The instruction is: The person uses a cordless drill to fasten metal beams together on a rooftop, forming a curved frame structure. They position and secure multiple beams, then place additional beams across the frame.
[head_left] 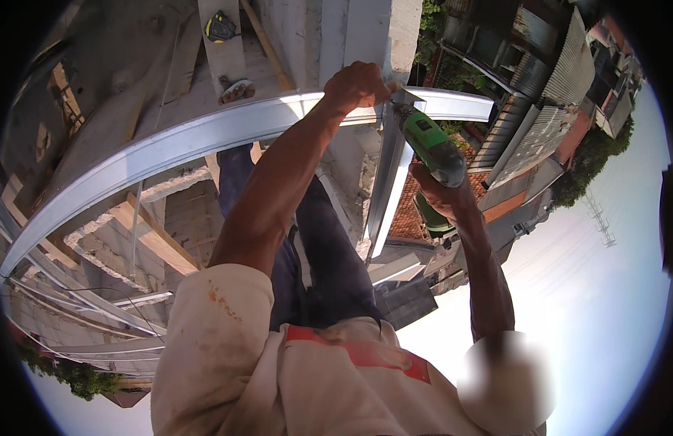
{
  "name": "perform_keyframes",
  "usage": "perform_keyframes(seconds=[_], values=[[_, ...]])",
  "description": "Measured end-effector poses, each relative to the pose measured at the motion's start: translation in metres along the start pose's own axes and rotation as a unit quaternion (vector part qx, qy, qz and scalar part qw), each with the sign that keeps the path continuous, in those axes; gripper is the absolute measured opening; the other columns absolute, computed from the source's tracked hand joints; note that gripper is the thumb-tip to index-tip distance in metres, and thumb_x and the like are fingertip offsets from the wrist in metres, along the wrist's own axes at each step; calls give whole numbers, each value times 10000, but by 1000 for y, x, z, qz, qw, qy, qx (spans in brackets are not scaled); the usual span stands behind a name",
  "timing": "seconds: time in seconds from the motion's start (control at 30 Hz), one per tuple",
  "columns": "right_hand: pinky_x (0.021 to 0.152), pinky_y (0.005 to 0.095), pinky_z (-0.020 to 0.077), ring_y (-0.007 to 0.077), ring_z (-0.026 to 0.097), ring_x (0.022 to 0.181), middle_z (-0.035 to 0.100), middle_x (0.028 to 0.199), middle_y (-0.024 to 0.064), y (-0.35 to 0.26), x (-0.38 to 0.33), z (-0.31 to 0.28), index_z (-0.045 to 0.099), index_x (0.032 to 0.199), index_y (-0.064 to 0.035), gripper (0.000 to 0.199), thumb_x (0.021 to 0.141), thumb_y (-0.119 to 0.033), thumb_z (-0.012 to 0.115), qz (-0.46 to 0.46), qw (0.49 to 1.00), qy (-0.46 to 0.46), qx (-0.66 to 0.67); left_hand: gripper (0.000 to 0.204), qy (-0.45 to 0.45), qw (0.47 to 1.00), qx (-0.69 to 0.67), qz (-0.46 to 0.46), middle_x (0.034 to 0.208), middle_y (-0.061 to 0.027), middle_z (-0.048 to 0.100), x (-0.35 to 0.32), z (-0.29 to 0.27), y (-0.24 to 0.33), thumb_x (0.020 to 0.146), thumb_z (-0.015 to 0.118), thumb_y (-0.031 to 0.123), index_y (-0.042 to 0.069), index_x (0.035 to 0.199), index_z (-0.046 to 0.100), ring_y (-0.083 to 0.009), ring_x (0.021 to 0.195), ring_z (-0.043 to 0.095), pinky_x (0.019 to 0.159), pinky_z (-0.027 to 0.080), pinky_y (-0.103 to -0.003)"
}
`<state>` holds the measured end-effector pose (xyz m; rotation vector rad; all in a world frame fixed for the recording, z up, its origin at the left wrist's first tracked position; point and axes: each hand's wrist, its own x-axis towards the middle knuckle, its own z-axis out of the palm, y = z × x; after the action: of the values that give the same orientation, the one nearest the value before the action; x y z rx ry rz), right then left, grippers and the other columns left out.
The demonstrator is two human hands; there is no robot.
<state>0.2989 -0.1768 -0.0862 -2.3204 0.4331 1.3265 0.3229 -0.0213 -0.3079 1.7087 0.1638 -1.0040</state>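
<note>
Pale shirt [351, 392] sits closest. Left hand [357, 89] grips the long metal beam [205, 128]; right hand [444, 192] squeezes the green drill [432, 142], its tip by that beam. Probably screwing time, needing a steady push.

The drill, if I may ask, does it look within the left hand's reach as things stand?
Probably yes: the drill points its nose close to the left hand, and nothing seems to block the way. That hand would likely have to leave the beam, though, as the right hand grips the drill.
</note>
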Motion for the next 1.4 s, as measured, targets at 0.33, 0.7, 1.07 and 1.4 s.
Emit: perform_keyframes(seconds=[0.33,0.7,1.07,1.4], values=[[832,350,549,196,679,939,696,1054,114,-6,1,-9,589,1252,-3,465,835,-133,749,-14,1000,-21,-8,631,3,1000,10,-1,1124,-251,733,4,2,-4,899,660,600,9,1102,751,-395,1097,712,951,563,-501],[742,339,534,154,648,831,681,959,66,-30,8,-15,605,1227,-14,442,822,-135,732,-13,1000,-27,1,693,-9,1000,14,0,1120,-280,722,-2,-4,0,916,621,634,-19,1120,727,-425,1119,689,976,537,-504],[468,284,374,66,492,525,559,684,-29,-47,11,-26,659,988,-70,141,916,-165,736,38,997,-48,-37,677,-12,1000,-10,10,1173,-229,727,-7,-10,-5,881,660,610,-1,1166,720,-412,1150,684,977,554,-488],[484,290,397,96,492,534,563,745,0,-37,-7,8,635,1037,-42,213,899,-147,758,29,997,15,70,669,41,998,-10,41,1073,-249,741,-2,2,-11,876,683,620,-12,1087,748,-397,1064,716,913,560,-490]])
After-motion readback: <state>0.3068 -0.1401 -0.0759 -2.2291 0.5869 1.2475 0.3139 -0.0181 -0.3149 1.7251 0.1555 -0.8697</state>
